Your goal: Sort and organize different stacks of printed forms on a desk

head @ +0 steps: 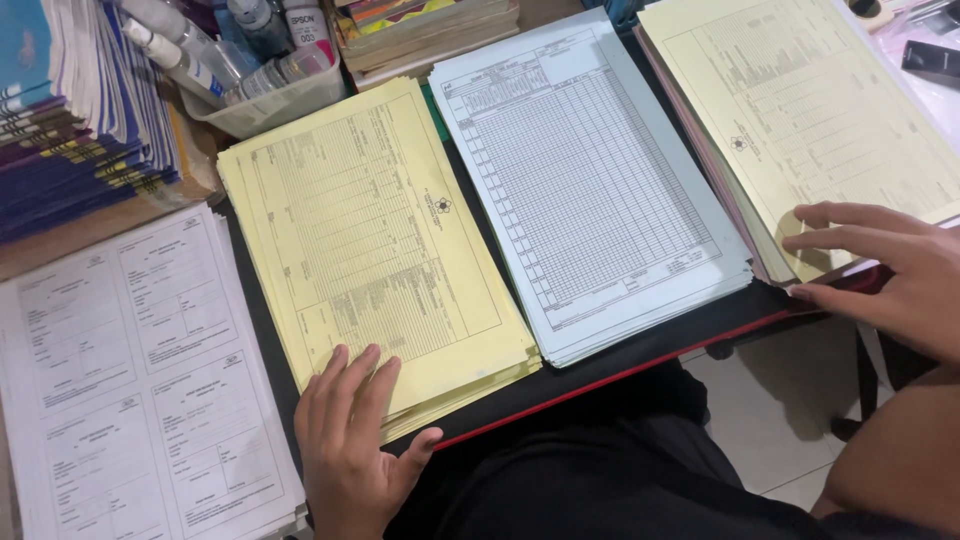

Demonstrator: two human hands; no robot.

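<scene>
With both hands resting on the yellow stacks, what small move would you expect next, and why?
Probably the right hand peels the top sheet off the right yellow stack: its fingers lie flat at that stack's near corner, thumb at the edge. The left hand only presses on the left yellow stack, gripping nothing.

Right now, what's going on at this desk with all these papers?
A person sits at a dark desk covered in stacks of printed forms. The left hand rests flat on the near corner of a yellow stack. The right hand touches another yellow stack. A pale blue stack lies between them, untouched.
</scene>
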